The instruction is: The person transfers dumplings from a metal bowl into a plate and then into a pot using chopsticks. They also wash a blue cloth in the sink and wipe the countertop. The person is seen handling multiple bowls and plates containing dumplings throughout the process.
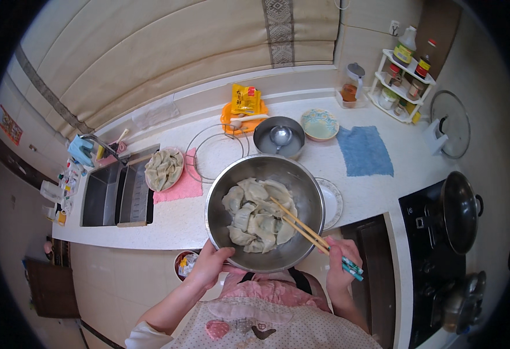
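A large stainless steel bowl (309,187) holds a heap of cooked dumplings (259,218) in front of me. My left hand (213,264) grips its near left rim, thumb over the edge. In my right hand (342,259) is a pair of wooden chopsticks (303,229) with patterned turquoise ends; their tips touch the dumplings on the right of the heap. Behind the bowl stands a dark pot (261,139) with a metal ladle (281,136) in cloudy liquid. A plate of more dumplings (164,169) sits beside the sink, partly on a pink cloth (185,189).
Round wire racks (189,163) lie left of the pot. A patterned bowl (320,124) and blue cloth (365,150) are to its right. A white plate (333,203) shows behind the steel bowl. The double sink (102,192) is left; a wok (459,213) rests on the hob at right.
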A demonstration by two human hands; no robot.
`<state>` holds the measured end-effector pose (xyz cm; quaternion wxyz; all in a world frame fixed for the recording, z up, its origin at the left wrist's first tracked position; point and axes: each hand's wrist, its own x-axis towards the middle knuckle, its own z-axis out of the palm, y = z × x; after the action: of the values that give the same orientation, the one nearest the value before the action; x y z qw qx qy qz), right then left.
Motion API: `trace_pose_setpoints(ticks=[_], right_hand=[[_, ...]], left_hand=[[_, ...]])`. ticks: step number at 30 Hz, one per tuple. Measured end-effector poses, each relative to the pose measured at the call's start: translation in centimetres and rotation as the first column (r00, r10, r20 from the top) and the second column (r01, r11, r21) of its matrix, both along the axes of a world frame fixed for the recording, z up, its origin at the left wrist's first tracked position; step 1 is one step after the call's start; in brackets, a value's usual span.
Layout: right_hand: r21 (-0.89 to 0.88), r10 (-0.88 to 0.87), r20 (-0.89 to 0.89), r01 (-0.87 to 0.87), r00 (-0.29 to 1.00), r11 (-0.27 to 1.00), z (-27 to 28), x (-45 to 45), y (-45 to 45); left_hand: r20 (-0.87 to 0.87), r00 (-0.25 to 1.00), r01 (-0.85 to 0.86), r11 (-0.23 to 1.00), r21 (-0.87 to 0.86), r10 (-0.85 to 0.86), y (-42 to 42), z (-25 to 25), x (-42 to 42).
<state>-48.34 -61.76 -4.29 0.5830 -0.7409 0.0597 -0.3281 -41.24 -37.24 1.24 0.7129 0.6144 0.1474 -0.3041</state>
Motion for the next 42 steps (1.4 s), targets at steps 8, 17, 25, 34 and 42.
trace_pose_setpoints(ticks=[8, 17, 25, 34, 42], right_hand=[[-0.150, -0.059, 0.078, 0.070, 0.995, 0.986, 1.9, -0.7, -1.5], [-0.317, -0.191, 0.265, 0.273, 0.945, 0.908, 4.0, -1.5, -5.7], [-0.171, -0.318, 0.091, 0.329, 0.944, 0.929, -0.5, -0.4, -8.9], [-0.098, -0.149, -0.171, 0.133, 0.974, 0.986, -8.9, 1.9, -8.2], [0.037, -0.277, -0.095, 0.281, 0.956, 0.959, -1.1, 1.1, -6.4]], left_hand=[[-0.063, 0.998, -0.029, 0.999, -0.027, 0.028, -0.5, -0.3, -0.4], [-0.115, 0.990, -0.087, 0.995, -0.044, 0.082, -0.9, 0.1, -0.8], [-0.138, 0.968, -0.213, 0.977, 0.004, 0.212, 1.8, 1.4, -3.1], [-0.119, 0.936, -0.330, 0.944, 0.019, 0.330, 2.6, 0.6, -4.4], [-0.101, 0.924, -0.370, 0.929, 0.007, 0.369, 5.3, -0.8, -5.3]])
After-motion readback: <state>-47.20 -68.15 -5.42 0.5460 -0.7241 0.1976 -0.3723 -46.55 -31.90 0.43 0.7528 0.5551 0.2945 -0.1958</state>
